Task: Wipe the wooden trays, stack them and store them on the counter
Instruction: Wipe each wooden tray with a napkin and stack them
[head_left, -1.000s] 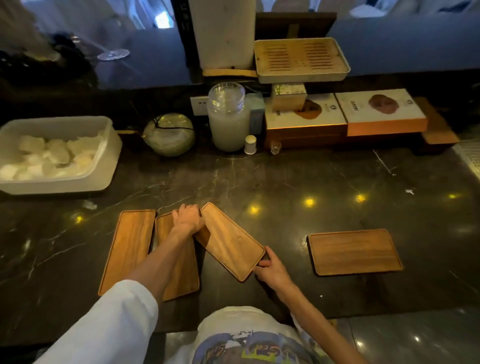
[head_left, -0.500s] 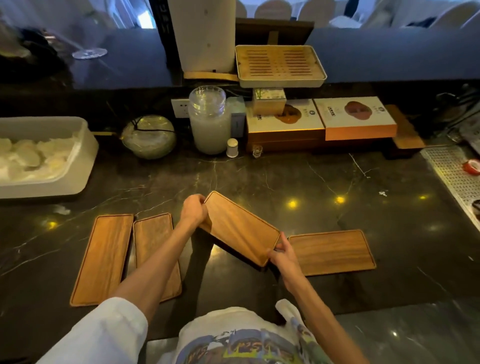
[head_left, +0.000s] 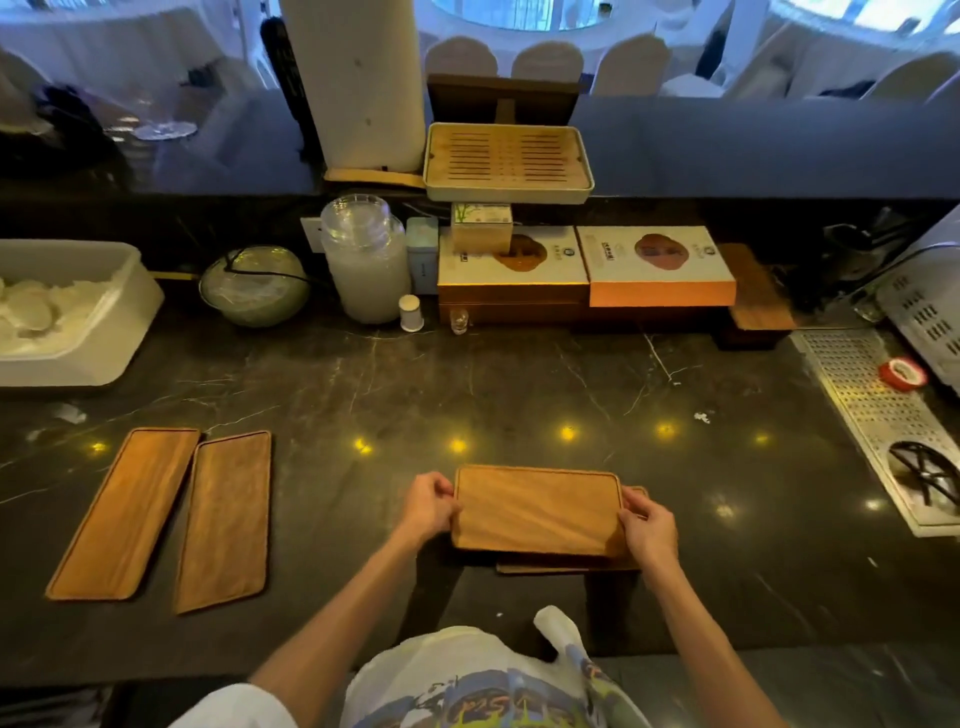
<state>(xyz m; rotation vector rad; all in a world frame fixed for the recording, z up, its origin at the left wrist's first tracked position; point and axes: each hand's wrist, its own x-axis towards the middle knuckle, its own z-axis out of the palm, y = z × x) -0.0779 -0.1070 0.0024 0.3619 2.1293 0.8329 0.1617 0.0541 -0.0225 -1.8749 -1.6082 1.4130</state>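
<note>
The person holds 1 wooden tray (head_left: 535, 512) by its short ends, the left hand (head_left: 428, 506) clamped on the left edge and the right hand (head_left: 647, 527) on the right, directly above another tray (head_left: 566, 564) lying on the dark counter (head_left: 519, 395). Only the lower tray's near edge and right corner show. To stack cleanly, the held tray should come down level, corners matched, fingers slipping out last. 2 long trays (head_left: 124, 512) (head_left: 226, 519) lie side by side at the left, well apart, not yet stacked.
</note>
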